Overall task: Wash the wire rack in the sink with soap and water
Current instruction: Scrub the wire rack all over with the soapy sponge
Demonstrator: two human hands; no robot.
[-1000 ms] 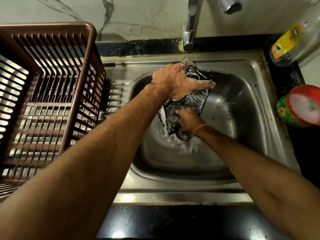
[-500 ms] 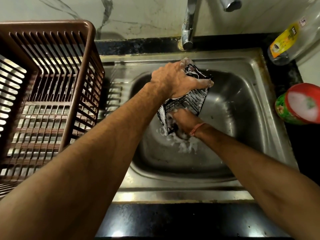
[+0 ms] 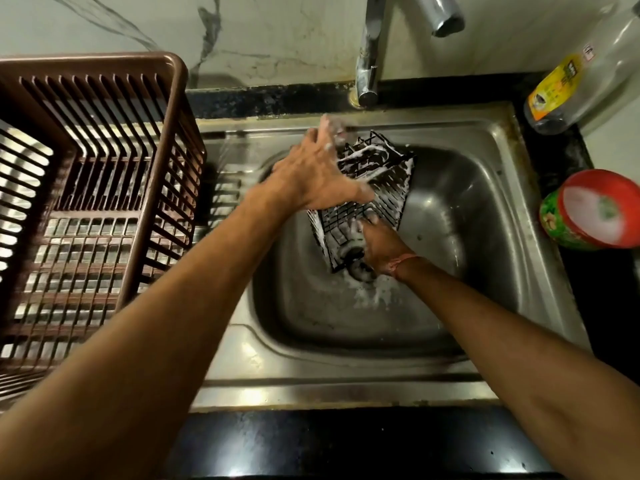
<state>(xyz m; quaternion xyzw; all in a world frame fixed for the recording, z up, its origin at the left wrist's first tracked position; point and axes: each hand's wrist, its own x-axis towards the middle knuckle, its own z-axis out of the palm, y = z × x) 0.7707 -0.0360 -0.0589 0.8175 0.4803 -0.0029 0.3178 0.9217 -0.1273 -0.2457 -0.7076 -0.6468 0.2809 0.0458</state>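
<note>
I see my left hand with fingers spread wide on the soapy wire rack over the sink, while my right hand grips its lower edge.

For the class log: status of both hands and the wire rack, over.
Left hand open, fingers spread on the soapy wire rack. Right hand scrubbing its lower end, grip unclear. Rack tilted in sink. Nothing obstructing.

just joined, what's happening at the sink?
A person is washing a black wire rack in the steel sink. The rack is foamy and tilted over the drain. The left hand lies on its upper part with fingers spread; the right hand works at its lower end, grip unclear. No water runs from the tap.
</note>
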